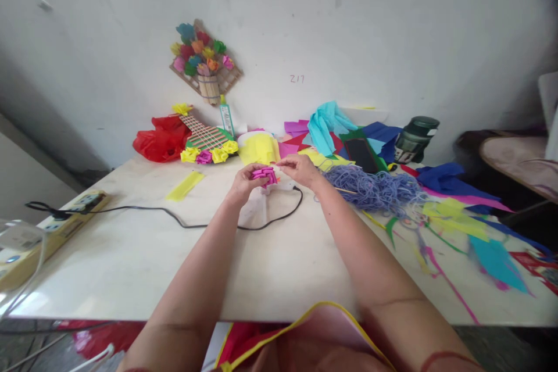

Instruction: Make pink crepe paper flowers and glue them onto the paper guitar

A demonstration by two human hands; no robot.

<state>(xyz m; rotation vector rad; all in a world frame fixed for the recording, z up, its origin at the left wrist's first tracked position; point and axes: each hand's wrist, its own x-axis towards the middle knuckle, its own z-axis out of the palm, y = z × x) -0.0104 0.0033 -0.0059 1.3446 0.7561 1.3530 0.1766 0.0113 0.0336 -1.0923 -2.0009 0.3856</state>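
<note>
Fingers of my left hand (244, 183) are wrapped round a magenta crepe-paper flower (265, 174), held a little above the table. Close to its right side, my right hand (302, 169) is closed in a pinch, thumb against fingertips. Whatever sits in that pinch is too small to make out. Under and behind the hands lies a whitish, partly see-through tool (285, 185), probably a glue gun, with a black cord (279, 216) leaving its right end. My left hand and the flower partly cover it. A yellow paper strip (185, 186) lies to the left of my left hand.
Tangled bluish-purple string (375, 189) lies right of my hands, with coloured paper scraps (497, 261) beyond. Behind are a phone (361, 154), a dark bottle (417, 138), yellow paper (258, 147) and a flower-trimmed craft piece (207, 135). The cord reaches a power strip (65, 229) at left.
</note>
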